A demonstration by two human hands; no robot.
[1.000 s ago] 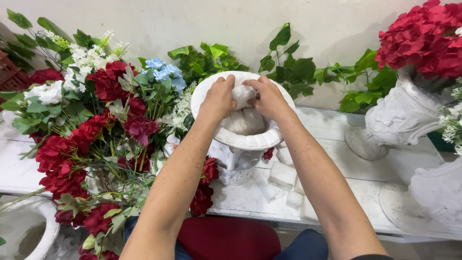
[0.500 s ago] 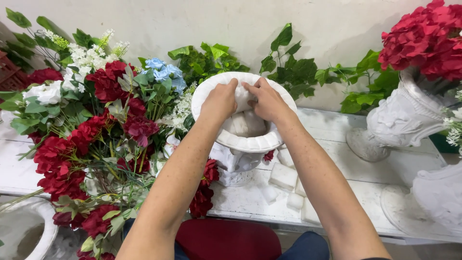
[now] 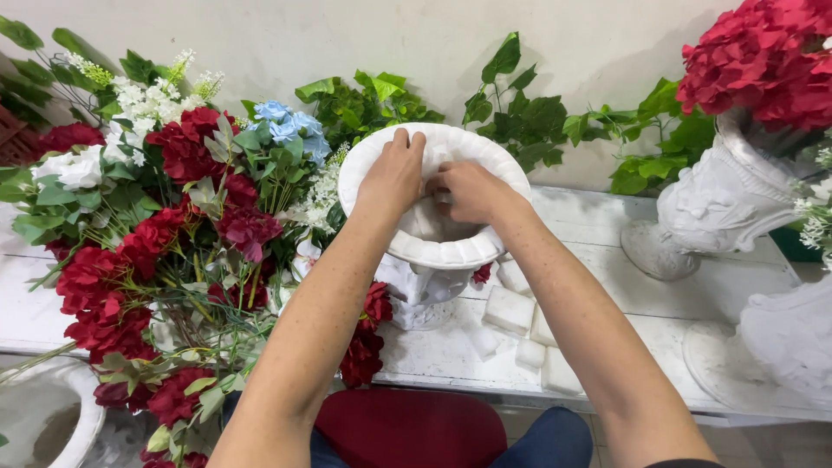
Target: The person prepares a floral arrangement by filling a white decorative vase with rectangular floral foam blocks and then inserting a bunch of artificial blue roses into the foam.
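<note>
**Both hands down in the white urn**

Spread across the lower frame: a worn white tabletop (image 3: 607,260), carrying everything at working height in front of a seated person, knees and a red seat just visible at 6 o'clock.

At 9 o'clock, filling the left third: a loose heap of red flowers (image 3: 130,269), white blooms (image 3: 78,169) and a blue cluster (image 3: 282,121), laid on their sides with stems toward the centre, probably so as to lie within easy reach of the urn. Behind, from 11 to 1 o'clock: green leaves (image 3: 520,113) leaning on the wall.

At 2 o'clock: a second urn (image 3: 719,199), already full of red blooms (image 3: 763,61), set well apart from the work. At 4 o'clock, part of another white base (image 3: 780,338); at 7 o'clock, a white bowl rim (image 3: 52,425).

Dead centre: the urn (image 3: 451,251), upright on its foot, close against the flower heap, mouth open to the camera. Inside, a pale block of filler, mostly hidden by the fingers.

Left hand (image 3: 394,178) at the 11 o'clock part of the rim, fingers curled over and down into the bowl, pressing or steadying. Right hand (image 3: 472,191) just beside it, nearly touching, fingers bent inward onto the pale filler. Neither wide open; cannot tell whether either actually pinches the filler or only pushes on it.

Smallest, at 5 o'clock from the urn's foot: white foam cubes (image 3: 511,310), scattered near to hand.
</note>
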